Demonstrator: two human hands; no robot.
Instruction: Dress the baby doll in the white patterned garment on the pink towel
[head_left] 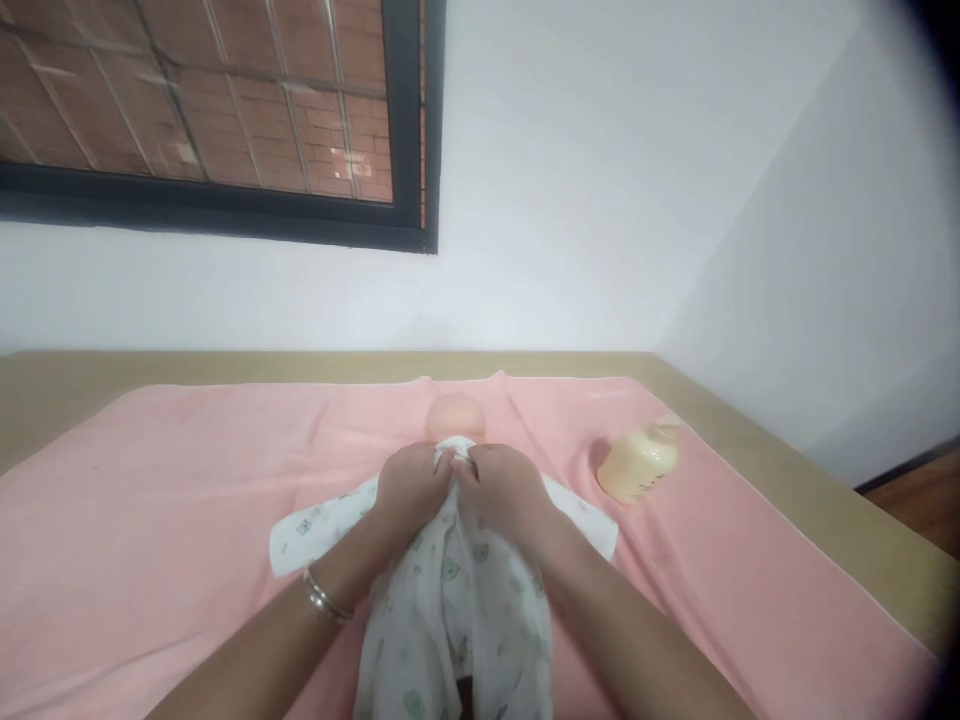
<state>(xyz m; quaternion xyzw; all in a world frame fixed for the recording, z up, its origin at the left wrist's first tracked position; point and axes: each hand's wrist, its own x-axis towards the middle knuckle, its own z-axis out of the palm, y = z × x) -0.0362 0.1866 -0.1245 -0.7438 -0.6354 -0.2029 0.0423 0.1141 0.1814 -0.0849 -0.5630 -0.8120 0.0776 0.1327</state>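
The left hand [414,488] and the right hand [508,490] are side by side, almost touching, in the middle of the scene. Both hands have their fingers curled in, with thumbs close together, and they pinch the neck part of a small white outfit [442,600]. The outfit has little green and gray pictures on it. Most of it hangs down on the near side of the hands, between the two arms, in soft folds. One white sleeve lies out to the left of the left hand, and the other lies out to the right of the right hand.

Just past the hands, on the far side, is a smooth round head [455,414], like a doll's. The white neck part touches its near edge. I cannot tell what is under the cloth.

A shiny silver bracelet [324,597] is on the left wrist. A pale yellow bottle [637,465] lies tipped over to the right, apart from the right hand. All this is on a big pink blanket [187,490], with a tan surface [337,366] showing around its far and right edges.
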